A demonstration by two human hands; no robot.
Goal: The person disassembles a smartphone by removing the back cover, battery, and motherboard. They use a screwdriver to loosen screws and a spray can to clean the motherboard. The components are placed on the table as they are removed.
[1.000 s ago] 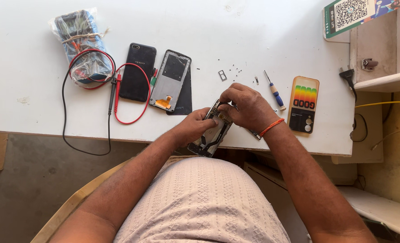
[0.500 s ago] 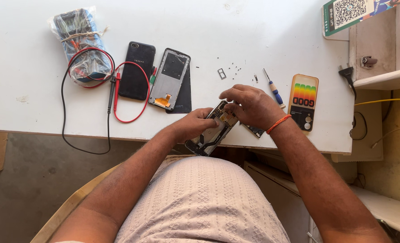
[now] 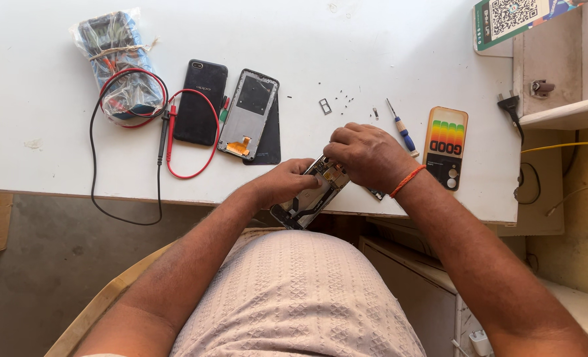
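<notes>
While gripped at table edge, opened phone (image 3: pixel 305 200) between both hands, left (image 3: pixel 286 182), right (image 3: pixel 366 154)

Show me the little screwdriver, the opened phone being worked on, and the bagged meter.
screwdriver (image 3: pixel 402 130), head view, on its blue handle.
opened phone (image 3: pixel 302 205), head view, on its exposed inner frame.
bagged meter (image 3: pixel 118 63), head view, on the plastic-wrapped body.

You're at a phone repair bench, white worktop (image 3: pixel 386 39), bagged multimeter (image 3: pixel 118 63) with red and black probe leads (image 3: pixel 165 142) left of the opened phone frame (image 3: pixel 249 114), small screwdriver (image 3: pixel 401 129) and loose screws (image 3: pixel 342 102) to its right.
</notes>
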